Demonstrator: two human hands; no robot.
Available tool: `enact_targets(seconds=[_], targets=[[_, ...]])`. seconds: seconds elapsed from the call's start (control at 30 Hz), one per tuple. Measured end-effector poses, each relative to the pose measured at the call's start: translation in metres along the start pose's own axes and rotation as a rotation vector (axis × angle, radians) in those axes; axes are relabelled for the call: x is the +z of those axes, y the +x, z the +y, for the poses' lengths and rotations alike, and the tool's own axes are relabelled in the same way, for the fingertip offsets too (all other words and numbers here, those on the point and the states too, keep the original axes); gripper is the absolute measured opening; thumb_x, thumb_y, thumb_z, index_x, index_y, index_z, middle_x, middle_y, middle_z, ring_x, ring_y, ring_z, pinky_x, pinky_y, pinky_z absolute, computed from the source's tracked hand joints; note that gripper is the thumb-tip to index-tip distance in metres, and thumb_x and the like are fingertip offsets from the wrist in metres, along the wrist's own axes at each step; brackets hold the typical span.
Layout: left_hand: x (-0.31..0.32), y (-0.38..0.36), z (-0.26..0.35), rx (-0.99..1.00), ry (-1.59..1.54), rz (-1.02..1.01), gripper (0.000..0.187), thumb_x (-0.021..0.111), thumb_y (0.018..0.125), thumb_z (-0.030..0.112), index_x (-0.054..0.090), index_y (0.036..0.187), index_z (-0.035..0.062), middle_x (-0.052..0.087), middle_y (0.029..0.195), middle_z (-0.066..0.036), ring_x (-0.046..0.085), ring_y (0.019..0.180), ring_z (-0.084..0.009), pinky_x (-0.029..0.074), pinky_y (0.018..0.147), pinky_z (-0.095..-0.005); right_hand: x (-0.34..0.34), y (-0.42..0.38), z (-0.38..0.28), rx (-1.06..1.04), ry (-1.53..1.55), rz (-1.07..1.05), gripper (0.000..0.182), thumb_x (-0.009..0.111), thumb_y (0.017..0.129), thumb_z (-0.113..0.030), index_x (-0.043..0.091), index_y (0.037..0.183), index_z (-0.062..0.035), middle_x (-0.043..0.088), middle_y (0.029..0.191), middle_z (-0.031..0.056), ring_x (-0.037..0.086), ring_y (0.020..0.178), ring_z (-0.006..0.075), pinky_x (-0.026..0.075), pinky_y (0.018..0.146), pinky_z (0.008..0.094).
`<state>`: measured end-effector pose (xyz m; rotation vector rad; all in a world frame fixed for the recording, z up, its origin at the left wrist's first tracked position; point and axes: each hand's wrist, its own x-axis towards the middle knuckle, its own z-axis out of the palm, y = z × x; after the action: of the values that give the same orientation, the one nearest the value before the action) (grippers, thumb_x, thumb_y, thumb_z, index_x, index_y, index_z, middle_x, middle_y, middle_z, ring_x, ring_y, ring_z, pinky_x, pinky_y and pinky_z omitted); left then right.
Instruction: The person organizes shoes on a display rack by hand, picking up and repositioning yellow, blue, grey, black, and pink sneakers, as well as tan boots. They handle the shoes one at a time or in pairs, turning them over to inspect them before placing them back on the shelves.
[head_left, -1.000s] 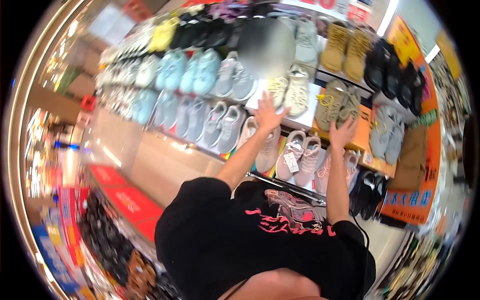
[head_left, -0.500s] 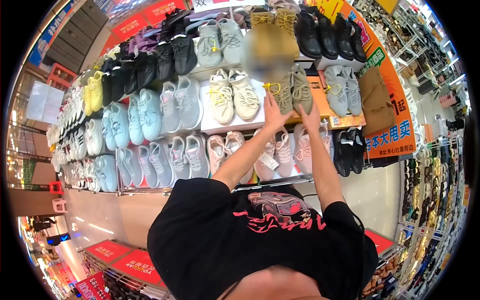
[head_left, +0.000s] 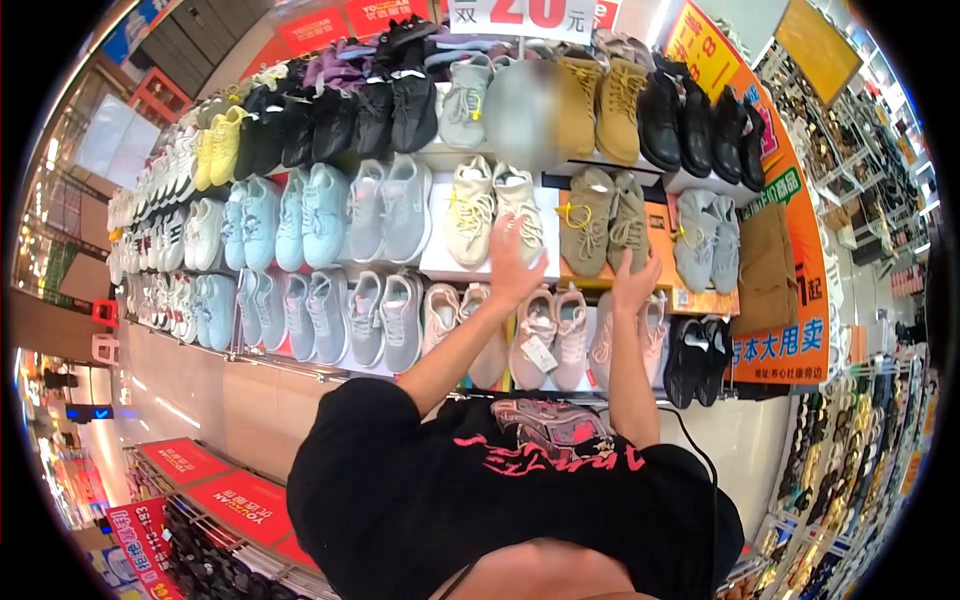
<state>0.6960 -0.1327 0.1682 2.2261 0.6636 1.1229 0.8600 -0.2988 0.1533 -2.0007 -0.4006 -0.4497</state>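
My left hand point(head_left: 518, 262) reaches over the toe of the right shoe of a cream sneaker pair point(head_left: 468, 215), fingers apart and overlapping its front. The cream pair sits on a white shoe box point(head_left: 450, 262) and has a yellow tie on the left shoe. Beside it stands an olive sneaker pair point(head_left: 586, 225), also with a yellow tie, on an orange box point(head_left: 657, 225). My right hand point(head_left: 637, 285) is at the toe of the right olive shoe, its fingers spread and not wrapped round it.
Grey sneakers point(head_left: 708, 240) stand to the right, beside a brown bag point(head_left: 768, 255). Pink sneakers point(head_left: 553, 335) line the lower row in front of me. Light blue sneakers point(head_left: 310, 215) fill the left. Tan boots point(head_left: 621, 110) and black boots point(head_left: 660, 120) stand behind.
My left hand has left the olive pair and moved left to the cream pair. My right hand has drawn back from the olive shoe's side to its toe. The view has shifted.
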Motion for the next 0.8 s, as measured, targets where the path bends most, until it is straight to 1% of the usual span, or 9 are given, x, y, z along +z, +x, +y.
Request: enact_targets(seconds=[0.03,0.13,0.17,0.2,0.27,0.37,0.47,0.73,0.8], targets=[[-0.015,0.000,-0.010,-0.012,0.134,0.109,0.078,0.081,0.076,0.025,0.043,0.140,0.0009,0.039,0.142,-0.024,0.036,0.133,-0.0428,0.030,0.113,-0.0527,0.007,-0.008,-0.015,-0.064,0.070,-0.016,0.047,0.071,0.085,-0.012,0.056,0.128,0.0002,0.058,0.126,0.0212,0.053,0.121,0.0411,0.040,0.106,0.0461],[-0.037,-0.005,-0.061,-0.147,0.246,0.213,0.101,0.085,0.069,0.036,0.032,0.148,0.0010,0.037,0.140,-0.027,0.036,0.132,-0.0458,0.027,0.111,-0.0580,0.038,-0.039,-0.062,-0.192,0.235,-0.358,0.065,0.077,0.080,-0.020,0.050,0.136,0.0000,0.054,0.133,0.0229,0.050,0.125,0.0412,0.039,0.108,0.0473],[-0.039,-0.009,-0.079,-0.167,0.311,0.169,0.112,0.087,0.065,0.040,0.027,0.150,-0.0013,0.037,0.142,-0.028,0.036,0.132,-0.0463,0.029,0.112,-0.0561,0.050,-0.046,-0.075,-0.247,0.220,-0.447,0.073,0.079,0.078,-0.023,0.046,0.140,-0.0001,0.052,0.137,0.0239,0.049,0.127,0.0415,0.039,0.109,0.0478],[-0.040,-0.015,-0.091,-0.172,0.323,0.167,0.112,0.087,0.065,0.040,0.027,0.150,-0.0013,0.037,0.142,-0.028,0.036,0.132,-0.0463,0.029,0.112,-0.0561,0.072,-0.060,-0.067,-0.259,0.179,-0.502,0.089,0.082,0.075,-0.032,0.039,0.146,0.0000,0.047,0.143,0.0264,0.046,0.130,0.0431,0.037,0.110,0.0489],[-0.048,-0.021,-0.113,-0.293,0.043,-0.061,0.119,0.089,0.063,0.043,0.024,0.151,-0.0040,0.035,0.145,-0.031,0.036,0.134,-0.0476,0.031,0.113,-0.0528,0.099,-0.078,-0.069,-0.104,0.158,-0.687,0.097,0.083,0.075,-0.037,0.034,0.150,0.0004,0.043,0.146,0.0318,0.043,0.132,0.0467,0.036,0.111,0.0500],[-0.059,-0.017,-0.126,-0.286,0.024,-0.091,0.121,0.090,0.061,0.041,0.025,0.151,-0.0063,0.039,0.145,-0.031,0.041,0.133,-0.0461,0.035,0.113,-0.0479,0.116,-0.098,-0.085,-0.142,-0.054,-0.623,0.099,0.081,0.076,-0.042,0.033,0.151,0.0016,0.040,0.146,0.0373,0.044,0.130,0.0504,0.037,0.109,0.0508],[-0.061,-0.017,-0.122,-0.331,-0.009,-0.077,0.116,0.089,0.062,0.037,0.028,0.150,-0.0070,0.046,0.141,-0.029,0.046,0.131,-0.0436,0.038,0.111,-0.0460,0.118,-0.100,-0.081,-0.171,-0.008,-0.628,0.100,0.081,0.077,-0.043,0.031,0.152,0.0020,0.041,0.143,0.0412,0.046,0.127,0.0533,0.038,0.108,0.0512],[-0.065,-0.019,-0.128,-0.305,0.036,-0.079,0.117,0.089,0.064,0.040,0.028,0.151,-0.0091,0.044,0.146,-0.030,0.045,0.135,-0.0416,0.037,0.113,-0.0431,0.116,-0.099,-0.081,-0.206,-0.058,-0.604,0.099,0.078,0.079,-0.048,0.033,0.151,0.0018,0.045,0.143,0.0368,0.049,0.125,0.0507,0.041,0.106,0.0511],[-0.076,-0.014,-0.129,-0.274,-0.053,-0.188,0.114,0.089,0.066,0.039,0.029,0.150,-0.0092,0.043,0.147,-0.030,0.045,0.136,-0.0417,0.037,0.113,-0.0425,0.116,-0.103,-0.085,-0.197,-0.053,-0.596,0.096,0.079,0.079,-0.045,0.034,0.150,0.0014,0.043,0.145,0.0363,0.047,0.127,0.0501,0.039,0.108,0.0510]])
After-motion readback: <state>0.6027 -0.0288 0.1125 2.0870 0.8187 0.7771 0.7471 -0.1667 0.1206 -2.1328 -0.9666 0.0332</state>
